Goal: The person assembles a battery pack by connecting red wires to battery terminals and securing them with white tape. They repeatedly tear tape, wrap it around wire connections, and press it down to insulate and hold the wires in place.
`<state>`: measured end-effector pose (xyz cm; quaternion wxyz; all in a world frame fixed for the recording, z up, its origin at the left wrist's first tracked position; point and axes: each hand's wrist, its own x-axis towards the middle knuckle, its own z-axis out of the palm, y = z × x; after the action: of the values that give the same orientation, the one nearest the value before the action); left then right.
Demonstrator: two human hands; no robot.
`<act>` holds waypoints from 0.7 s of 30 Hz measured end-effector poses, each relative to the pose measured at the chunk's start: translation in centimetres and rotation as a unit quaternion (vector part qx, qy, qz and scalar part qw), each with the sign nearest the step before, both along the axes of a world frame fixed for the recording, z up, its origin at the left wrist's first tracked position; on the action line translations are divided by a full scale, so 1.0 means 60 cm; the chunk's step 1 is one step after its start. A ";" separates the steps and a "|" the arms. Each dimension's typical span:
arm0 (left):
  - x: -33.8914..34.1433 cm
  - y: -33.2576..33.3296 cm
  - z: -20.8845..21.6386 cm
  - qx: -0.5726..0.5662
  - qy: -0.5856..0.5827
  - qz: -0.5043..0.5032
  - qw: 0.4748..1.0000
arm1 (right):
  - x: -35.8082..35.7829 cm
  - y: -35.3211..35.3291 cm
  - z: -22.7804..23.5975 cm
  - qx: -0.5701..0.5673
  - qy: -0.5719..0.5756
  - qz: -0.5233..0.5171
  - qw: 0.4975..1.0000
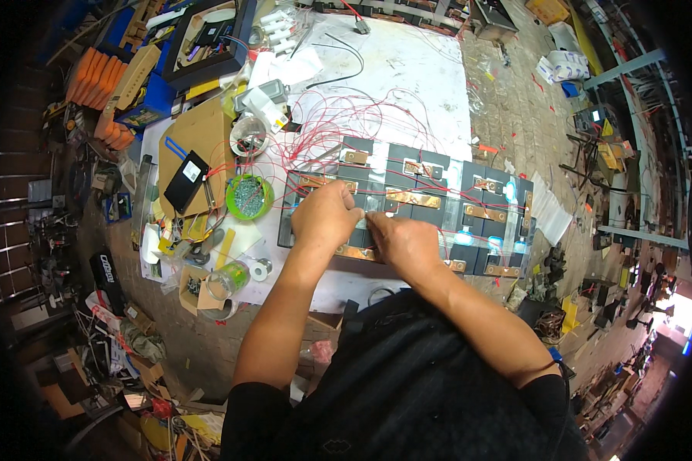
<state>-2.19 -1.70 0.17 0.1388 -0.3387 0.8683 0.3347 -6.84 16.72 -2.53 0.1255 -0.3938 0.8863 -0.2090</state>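
Note:
A block of dark battery cells lies on the white-topped table, joined by copper busbars and crossed by strips of clear tape. Over its left part, my left hand is closed, fingertips pinched together. Right beside it, my right hand is also closed, its thumb and forefinger almost meeting the left fingertips. What sits between the fingers is too small and hidden to name. Thin red wires spread from the left over the cells, and some run under and around my hands.
Left of the cells stand a green bowl of small metal parts, a clear tub and a jar. A black box rests on cardboard. Farther back are a tool case and more cells. Shelving stands right.

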 end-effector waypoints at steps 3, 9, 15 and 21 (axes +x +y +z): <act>0.001 0.001 0.000 -0.002 -0.002 0.002 1.000 | 0.014 0.008 0.017 0.043 -0.006 0.024 0.999; 0.012 0.007 -0.001 0.009 0.018 0.014 1.000 | 0.031 0.011 0.034 0.076 -0.063 0.030 0.995; 0.018 0.024 0.006 -0.033 0.051 0.011 0.998 | 0.036 0.000 0.041 0.102 -0.080 0.027 0.991; 0.071 0.069 -0.028 -0.155 0.244 -0.094 0.953 | 0.036 0.044 0.051 0.022 -0.082 0.051 0.995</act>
<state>2.08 2.46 -1.51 -0.1006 -0.1814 0.9449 0.2534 -4.66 19.33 0.52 0.2173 -0.4168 0.8563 -0.2142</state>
